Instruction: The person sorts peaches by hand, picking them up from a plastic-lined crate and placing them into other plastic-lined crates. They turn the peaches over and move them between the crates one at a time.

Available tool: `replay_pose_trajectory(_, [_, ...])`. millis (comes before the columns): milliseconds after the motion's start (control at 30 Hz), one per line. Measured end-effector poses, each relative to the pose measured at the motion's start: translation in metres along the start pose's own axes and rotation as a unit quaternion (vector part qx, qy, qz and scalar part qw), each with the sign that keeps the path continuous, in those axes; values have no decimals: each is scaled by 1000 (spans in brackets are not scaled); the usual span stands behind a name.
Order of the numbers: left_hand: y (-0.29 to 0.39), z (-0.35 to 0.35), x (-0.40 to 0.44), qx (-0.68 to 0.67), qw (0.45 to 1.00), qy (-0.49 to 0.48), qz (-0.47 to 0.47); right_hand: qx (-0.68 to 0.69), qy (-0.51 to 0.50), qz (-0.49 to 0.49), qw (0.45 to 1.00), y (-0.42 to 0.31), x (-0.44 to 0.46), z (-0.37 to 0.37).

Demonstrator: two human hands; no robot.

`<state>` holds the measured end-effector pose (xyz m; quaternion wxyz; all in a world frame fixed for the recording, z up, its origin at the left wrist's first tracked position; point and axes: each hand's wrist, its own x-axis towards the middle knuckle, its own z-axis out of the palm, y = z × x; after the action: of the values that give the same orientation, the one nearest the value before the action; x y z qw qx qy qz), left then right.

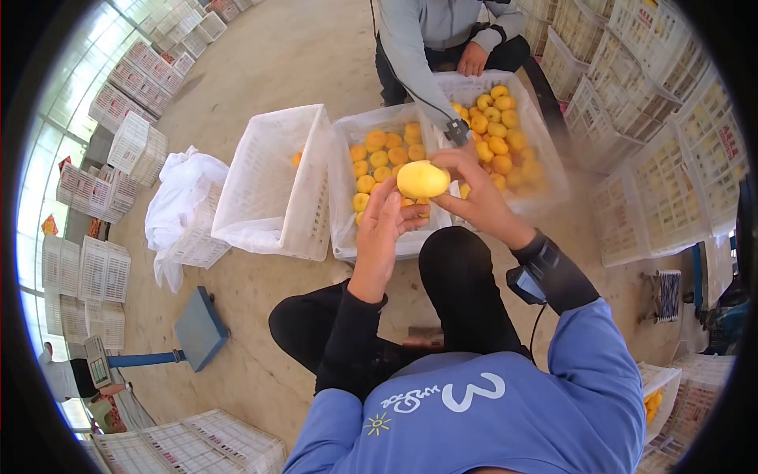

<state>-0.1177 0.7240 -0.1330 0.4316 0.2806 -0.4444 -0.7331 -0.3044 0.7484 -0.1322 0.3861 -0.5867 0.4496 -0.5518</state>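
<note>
Above the lined crate (340,182): I see one yellow fruit (422,180) held between the two hands, over the crate's near right part.
Fruit's long axis: runs roughly left to right, one end toward each hand.
Right hand (476,192): clamped on the fruit's right end, thumb and fingers against it; I judge this hand the nearer and the one bearing the weight.
Left hand (379,221): cupped by the left end, thumb and fingers apart; I cannot tell whether it touches.
Fruit's look: oblong, smooth, bright yellow with a shine, paler than the orange fruits (376,139) below.
</note>
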Motion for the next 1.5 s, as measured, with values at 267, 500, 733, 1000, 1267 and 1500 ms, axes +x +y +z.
replay_pose_trajectory(267, [1,3,-1,-32,998,-61,12,-373,-35,-284,883,-4,7,-7])
replay_pose_trajectory(500, [3,-9,22,105,987,-110,44,-48,-70,-18,996,8,15,-9])
replay_pose_trajectory(733, [-21,-16,52,193,975,-78,75,-74,-49,-20,996,25,23,-20])
replay_pose_trajectory(1000, [-35,-21,60,75,992,-66,-80,88,-34,93,991,65,22,-24])
replay_pose_trajectory(1267, [-52,-33,79,120,989,-21,-77,-7,-14,108,994,90,18,-40])
replay_pose_trajectory(1500, [-107,-165,133,382,904,-31,-191,-389,54,162,905,189,-52,-113])
